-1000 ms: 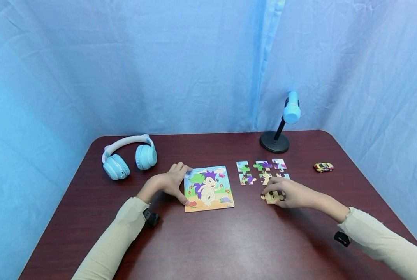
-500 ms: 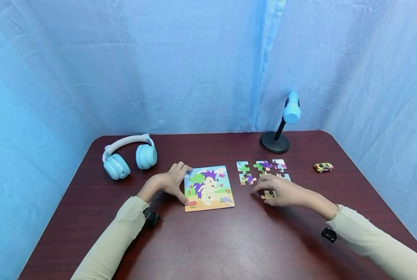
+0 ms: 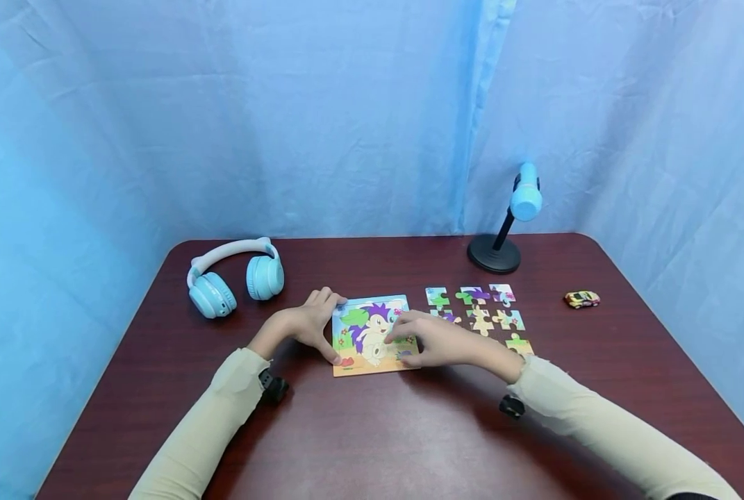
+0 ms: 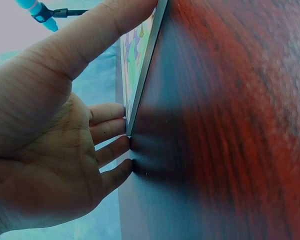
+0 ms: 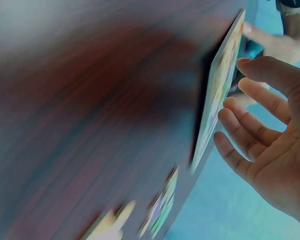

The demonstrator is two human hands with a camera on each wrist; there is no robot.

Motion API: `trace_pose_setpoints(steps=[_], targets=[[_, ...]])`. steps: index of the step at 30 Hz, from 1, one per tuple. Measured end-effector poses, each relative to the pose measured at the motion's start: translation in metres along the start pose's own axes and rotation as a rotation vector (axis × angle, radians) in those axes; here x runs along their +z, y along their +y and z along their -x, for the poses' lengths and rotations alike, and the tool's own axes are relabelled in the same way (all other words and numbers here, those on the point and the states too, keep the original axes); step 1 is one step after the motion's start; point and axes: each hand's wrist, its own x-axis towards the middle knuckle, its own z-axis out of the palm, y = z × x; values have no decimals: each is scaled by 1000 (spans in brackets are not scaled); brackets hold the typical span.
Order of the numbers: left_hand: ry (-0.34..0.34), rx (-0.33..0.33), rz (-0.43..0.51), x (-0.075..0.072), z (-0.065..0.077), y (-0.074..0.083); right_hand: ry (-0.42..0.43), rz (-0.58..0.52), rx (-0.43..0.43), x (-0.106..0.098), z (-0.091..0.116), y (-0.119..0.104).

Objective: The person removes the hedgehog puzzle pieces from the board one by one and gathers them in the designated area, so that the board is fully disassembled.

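A square jigsaw puzzle board with a purple-haired hedgehog picture lies flat on the table. My left hand is at its left side, thumb near the front corner and fingers at the back corner. In the left wrist view, straight fingers touch the board's edge. My right hand hovers over the board's right part, its fingers spread and loosely bent. Nothing shows between those fingers in the right wrist view. Loose puzzle pieces lie right of the board; the right hand and forearm hide some of that area.
Light blue headphones lie at the back left of the brown table. A blue microphone on a black stand is at the back right. Farther right sits a small toy car. Blue curtains surround the table.
My right hand has moved left from the loose pieces to over the board's right part. The left hand stays at the board's left side. The view has shifted slightly.
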Motion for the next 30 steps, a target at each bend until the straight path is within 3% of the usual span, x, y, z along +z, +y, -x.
trace_pose_setpoints(steps=[6,14,22,30], targets=[[-11,0,2,-2,0,1,-8,-18,-59,11,-29,-14],[-11,32,14,-3,0,0,-34,26,-35,21,-53,-24],[-1,50,11,-4,1,0,-41,6,-1,23,-61,-30],[-9,47,-3,0,-2,-4,-42,-56,-37,22,-64,-34]])
